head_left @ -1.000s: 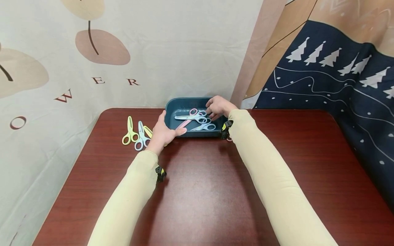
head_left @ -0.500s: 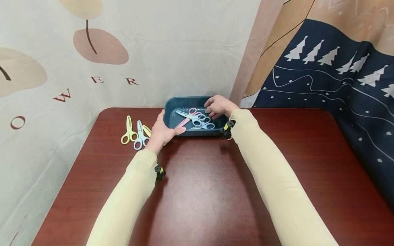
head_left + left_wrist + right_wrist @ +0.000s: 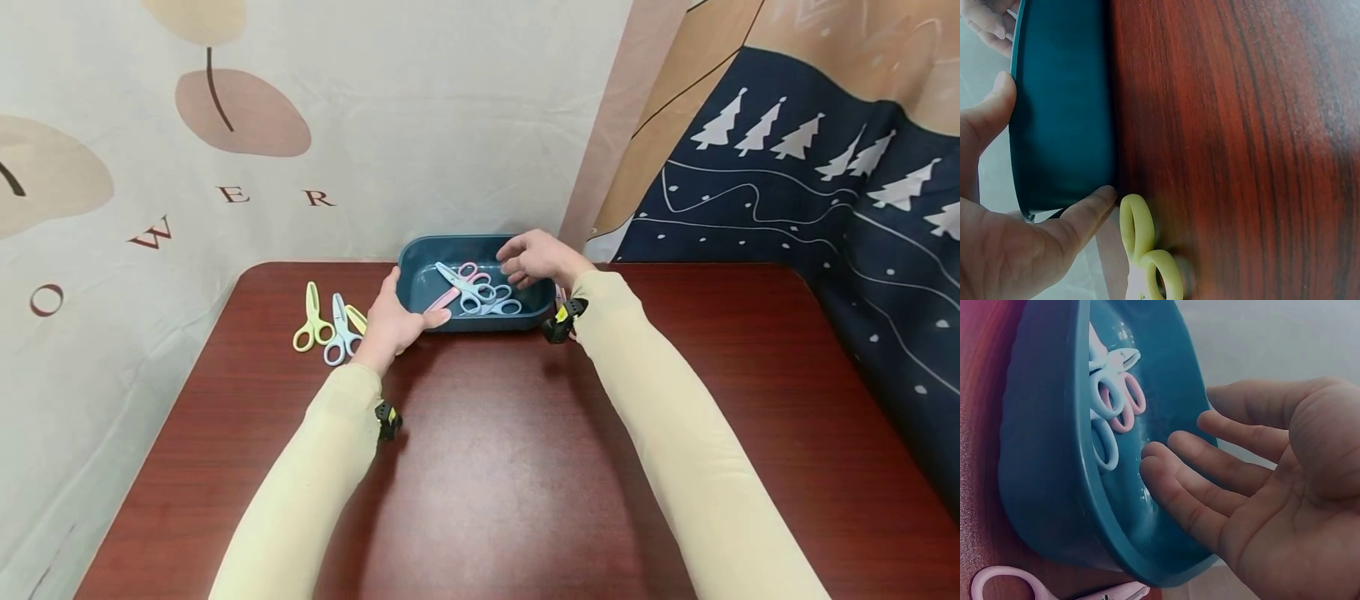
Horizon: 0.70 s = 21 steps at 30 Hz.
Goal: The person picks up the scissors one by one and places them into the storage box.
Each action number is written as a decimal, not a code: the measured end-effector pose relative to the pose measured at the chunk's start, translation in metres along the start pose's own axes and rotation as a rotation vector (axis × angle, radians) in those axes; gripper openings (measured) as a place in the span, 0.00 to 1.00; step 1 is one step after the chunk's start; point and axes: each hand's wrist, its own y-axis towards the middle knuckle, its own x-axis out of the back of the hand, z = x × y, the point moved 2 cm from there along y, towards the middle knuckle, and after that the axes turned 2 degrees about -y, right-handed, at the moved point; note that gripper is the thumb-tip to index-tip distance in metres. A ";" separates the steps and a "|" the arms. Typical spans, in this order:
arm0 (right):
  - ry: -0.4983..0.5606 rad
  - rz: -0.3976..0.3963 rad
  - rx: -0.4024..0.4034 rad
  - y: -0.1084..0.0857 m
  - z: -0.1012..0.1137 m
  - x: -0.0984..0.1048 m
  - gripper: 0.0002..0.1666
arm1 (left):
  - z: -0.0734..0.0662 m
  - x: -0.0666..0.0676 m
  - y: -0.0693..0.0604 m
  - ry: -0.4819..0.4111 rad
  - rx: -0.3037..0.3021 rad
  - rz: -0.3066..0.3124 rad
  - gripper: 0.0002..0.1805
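Observation:
My left hand (image 3: 393, 323) holds the left end of a dark teal bin (image 3: 491, 326), thumb at the front rim and fingers along the end wall. Above the bin's right end hovers my right hand (image 3: 542, 255), fingers spread and slightly bent, with nothing in them. Inside the bin, light blue scissors (image 3: 451, 277) lie over pink scissors (image 3: 442, 301); another light blue pair (image 3: 491, 309) lies beside them. In the right wrist view, the fingertips are inside the rim, apart from the handles. Yellow scissors (image 3: 1153, 234) show beside the left hand.
Left of the bin, yellow scissors (image 3: 312, 306), light blue scissors (image 3: 339, 313) and a partly hidden yellow pair (image 3: 356, 319) lie on the brown table (image 3: 480, 467). Pink scissors (image 3: 1107, 595) lie beyond the bin's right end. A printed cloth (image 3: 450, 125) hangs behind.
The upper light blue scissors have turned, so their tips moved right and point up-left instead of left. My right wrist has shifted slightly right; my left hand keeps its place on the bin.

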 end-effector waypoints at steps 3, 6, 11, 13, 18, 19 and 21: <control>0.002 0.003 0.023 -0.005 -0.001 0.002 0.26 | 0.000 0.001 -0.001 0.001 0.000 -0.001 0.66; 0.004 0.001 0.044 -0.009 -0.004 0.003 0.26 | -0.001 0.001 -0.001 0.001 0.002 0.003 0.66; 0.016 -0.025 0.072 -0.017 -0.011 0.004 0.25 | -0.001 0.000 -0.001 0.003 0.000 0.005 0.66; 0.019 -0.037 0.088 -0.020 -0.013 0.003 0.24 | -0.001 0.000 -0.001 0.003 -0.002 0.003 0.66; 0.046 -0.079 0.128 -0.029 -0.018 0.002 0.23 | 0.000 0.000 -0.001 0.001 -0.004 0.002 0.66; 0.056 -0.089 0.135 -0.031 -0.019 0.002 0.23 | 0.000 0.000 -0.001 0.001 -0.004 0.003 0.66; 0.072 -0.111 0.140 -0.035 -0.022 0.001 0.23 | 0.000 0.000 -0.001 0.002 -0.003 0.003 0.65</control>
